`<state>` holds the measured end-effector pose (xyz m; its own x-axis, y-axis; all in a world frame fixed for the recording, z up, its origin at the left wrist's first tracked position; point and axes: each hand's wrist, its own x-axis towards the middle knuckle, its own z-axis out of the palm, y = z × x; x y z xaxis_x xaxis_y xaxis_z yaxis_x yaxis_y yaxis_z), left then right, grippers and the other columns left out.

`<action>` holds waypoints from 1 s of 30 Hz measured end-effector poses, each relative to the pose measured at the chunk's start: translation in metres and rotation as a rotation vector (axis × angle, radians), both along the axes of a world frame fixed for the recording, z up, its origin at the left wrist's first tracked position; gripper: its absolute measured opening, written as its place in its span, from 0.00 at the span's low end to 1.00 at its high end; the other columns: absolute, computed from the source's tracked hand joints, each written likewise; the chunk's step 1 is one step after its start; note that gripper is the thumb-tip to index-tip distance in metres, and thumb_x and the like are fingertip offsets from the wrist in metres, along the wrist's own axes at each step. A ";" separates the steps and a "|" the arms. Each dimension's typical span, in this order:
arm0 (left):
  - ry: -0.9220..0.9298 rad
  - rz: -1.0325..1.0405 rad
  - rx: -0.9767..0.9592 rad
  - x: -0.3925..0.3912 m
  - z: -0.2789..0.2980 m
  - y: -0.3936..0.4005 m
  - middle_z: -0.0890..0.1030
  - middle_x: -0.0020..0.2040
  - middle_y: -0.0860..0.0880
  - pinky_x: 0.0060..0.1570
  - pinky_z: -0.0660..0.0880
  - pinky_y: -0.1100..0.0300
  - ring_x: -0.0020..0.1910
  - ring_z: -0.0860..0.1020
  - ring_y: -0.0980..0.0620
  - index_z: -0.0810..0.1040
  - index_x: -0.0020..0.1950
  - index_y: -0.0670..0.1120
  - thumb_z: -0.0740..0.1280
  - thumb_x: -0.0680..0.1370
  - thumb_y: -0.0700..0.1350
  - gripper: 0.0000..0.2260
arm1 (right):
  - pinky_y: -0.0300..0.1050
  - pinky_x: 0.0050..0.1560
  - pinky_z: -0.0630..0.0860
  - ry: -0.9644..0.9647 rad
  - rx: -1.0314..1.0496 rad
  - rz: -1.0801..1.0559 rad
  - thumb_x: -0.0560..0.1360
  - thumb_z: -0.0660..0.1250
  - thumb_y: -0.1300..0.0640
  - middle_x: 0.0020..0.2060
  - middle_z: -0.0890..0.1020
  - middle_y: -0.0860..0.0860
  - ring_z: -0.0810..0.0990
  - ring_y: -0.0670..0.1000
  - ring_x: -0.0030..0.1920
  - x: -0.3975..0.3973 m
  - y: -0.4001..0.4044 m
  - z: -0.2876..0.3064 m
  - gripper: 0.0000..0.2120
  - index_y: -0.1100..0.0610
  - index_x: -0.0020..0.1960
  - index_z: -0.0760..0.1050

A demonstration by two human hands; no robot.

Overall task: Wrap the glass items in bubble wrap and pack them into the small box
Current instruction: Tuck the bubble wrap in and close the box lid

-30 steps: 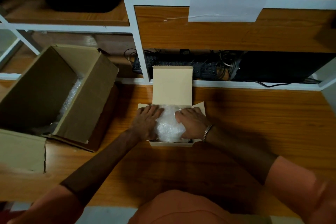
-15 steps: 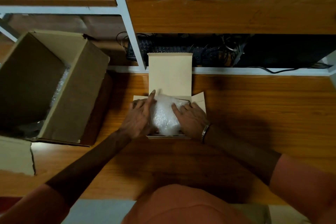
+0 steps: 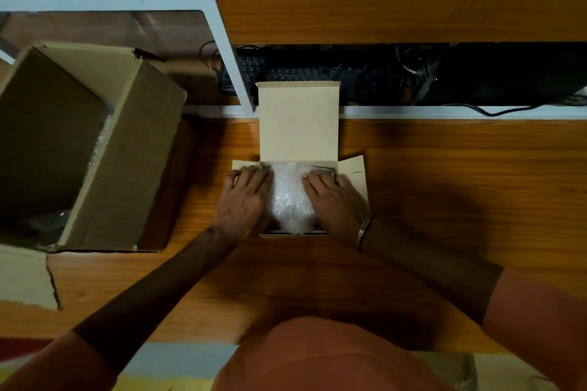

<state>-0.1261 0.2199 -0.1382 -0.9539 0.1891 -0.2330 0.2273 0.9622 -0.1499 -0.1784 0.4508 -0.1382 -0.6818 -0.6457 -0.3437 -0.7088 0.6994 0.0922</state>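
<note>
- Bubble-wrapped bundle point(image 3: 289, 197) sits inside the small box point(image 3: 352, 174), bulging a little above the rim, between the two hands.
- Left hand point(image 3: 244, 200) lies flat, fingers fairly straight, against the bundle's left side and over the box's left edge; it presses and does not grasp.
- Right hand point(image 3: 333, 200) mirrors it on the right side, fingers extended toward the back wall, palm on the wrap.
- Box lid point(image 3: 298, 120) stands open at the back and leans toward the shelf frame point(image 3: 219, 41); the side flaps splay outward.
- Likely step: seating the bundle down into the box so that the lid can close.
- To do it well, push evenly from both sides and downward, slowly, since glass is inside; a hard squeeze at one spot looks risky.
- Tuck loose wrap inside the walls before folding the flaps, or the lid may catch on it.
- Large carton point(image 3: 95, 143) stands well apart on the left of the table point(image 3: 444, 200), with some more bubble wrap point(image 3: 98, 149) visible inside; whether further glass items remain I cannot tell.
</note>
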 end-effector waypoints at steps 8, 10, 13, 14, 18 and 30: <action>-0.087 -0.012 -0.088 -0.011 0.004 0.005 0.60 0.84 0.41 0.76 0.56 0.37 0.81 0.60 0.37 0.42 0.87 0.45 0.73 0.74 0.66 0.56 | 0.55 0.69 0.76 -0.343 -0.114 -0.031 0.69 0.81 0.47 0.78 0.67 0.60 0.76 0.60 0.70 -0.038 0.002 0.012 0.54 0.62 0.83 0.55; -0.102 0.019 -0.071 -0.013 0.005 0.009 0.59 0.84 0.42 0.76 0.58 0.35 0.80 0.60 0.36 0.45 0.88 0.47 0.76 0.72 0.65 0.56 | 0.56 0.64 0.79 -0.306 -0.137 -0.016 0.66 0.82 0.45 0.74 0.72 0.59 0.79 0.59 0.66 -0.039 0.003 0.008 0.52 0.60 0.81 0.60; -0.078 0.040 -0.093 -0.013 -0.003 0.015 0.68 0.78 0.39 0.70 0.65 0.35 0.72 0.69 0.35 0.60 0.85 0.44 0.80 0.63 0.66 0.57 | 0.54 0.50 0.82 -0.172 -0.165 0.001 0.65 0.79 0.47 0.64 0.77 0.57 0.81 0.58 0.56 -0.027 -0.005 -0.007 0.40 0.57 0.72 0.68; -0.060 0.038 -0.082 -0.012 -0.006 0.017 0.71 0.75 0.38 0.68 0.66 0.36 0.70 0.71 0.35 0.64 0.82 0.43 0.81 0.60 0.66 0.57 | 0.53 0.47 0.82 -0.160 -0.192 -0.020 0.64 0.79 0.45 0.62 0.77 0.56 0.81 0.58 0.54 -0.025 -0.006 -0.010 0.39 0.56 0.69 0.68; -0.036 0.052 -0.050 -0.011 -0.008 0.024 0.72 0.73 0.37 0.66 0.67 0.37 0.69 0.72 0.35 0.65 0.80 0.42 0.82 0.56 0.64 0.58 | 0.54 0.45 0.80 -0.123 -0.274 -0.077 0.62 0.78 0.44 0.60 0.76 0.57 0.79 0.59 0.53 -0.021 -0.005 -0.018 0.40 0.56 0.68 0.68; -0.101 0.055 -0.044 -0.007 0.018 0.026 0.62 0.82 0.42 0.73 0.63 0.40 0.78 0.63 0.39 0.51 0.86 0.44 0.76 0.70 0.65 0.55 | 0.50 0.78 0.63 -0.442 -0.120 -0.125 0.74 0.76 0.49 0.84 0.55 0.59 0.58 0.60 0.83 -0.022 0.001 0.027 0.53 0.61 0.86 0.46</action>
